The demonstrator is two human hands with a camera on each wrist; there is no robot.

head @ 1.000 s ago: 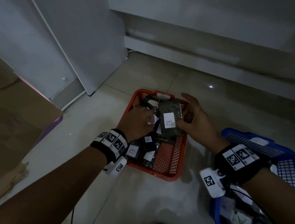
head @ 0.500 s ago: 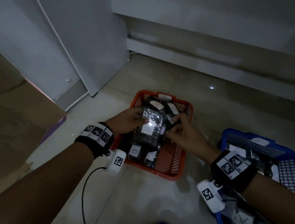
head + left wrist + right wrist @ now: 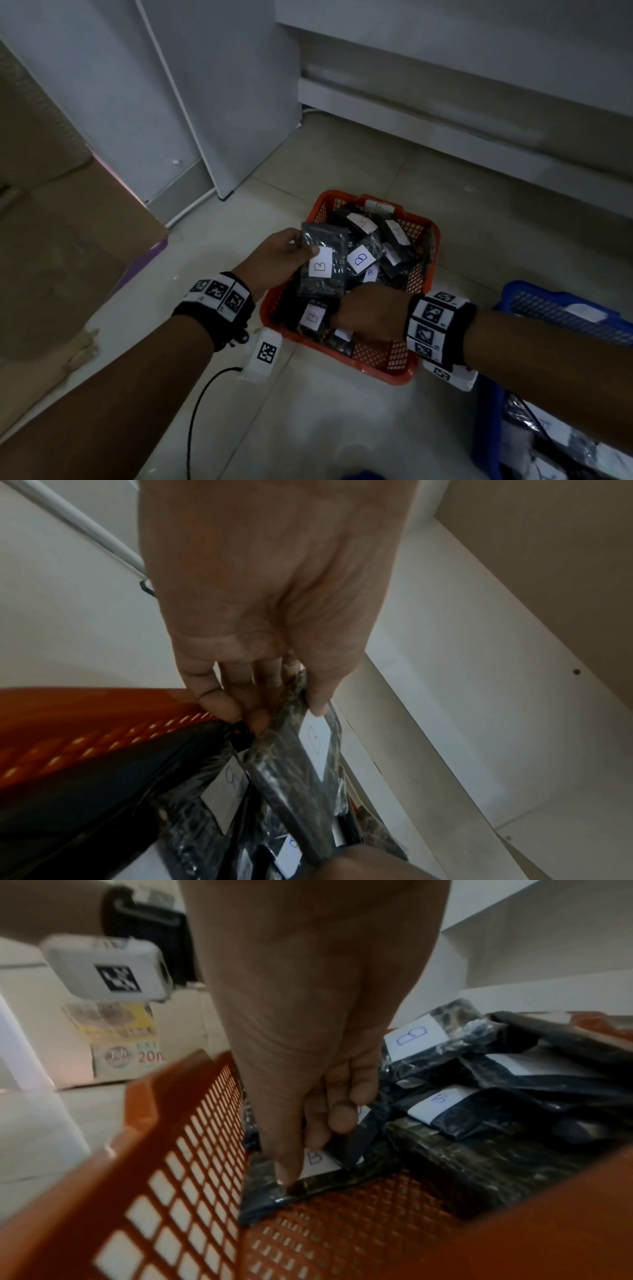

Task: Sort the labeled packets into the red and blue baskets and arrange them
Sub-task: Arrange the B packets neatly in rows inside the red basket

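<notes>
Pale tile floor (image 3: 329, 411) carries a red basket (image 3: 342, 359) and, to its right, a blue basket (image 3: 534, 298) that runs past the frame edge. Brown cardboard (image 3: 68, 257) lies to the left. Dark, plastic-wrapped packets with white labels marked B fill most of the red basket; a few more packets show in the blue one, their labels unreadable. The left hand (image 3: 281, 257) holds one B-labeled packet (image 3: 322, 265) over the basket's left side, thumb on top beside the label and fingers (image 3: 236, 685) curled beneath, a closed grip. The right hand (image 3: 370, 317) reaches down into the near corner, its fingertips (image 3: 342, 1115) pinching the edge of a lower packet (image 3: 308, 1183) that lies flat on the mesh floor.
</notes>
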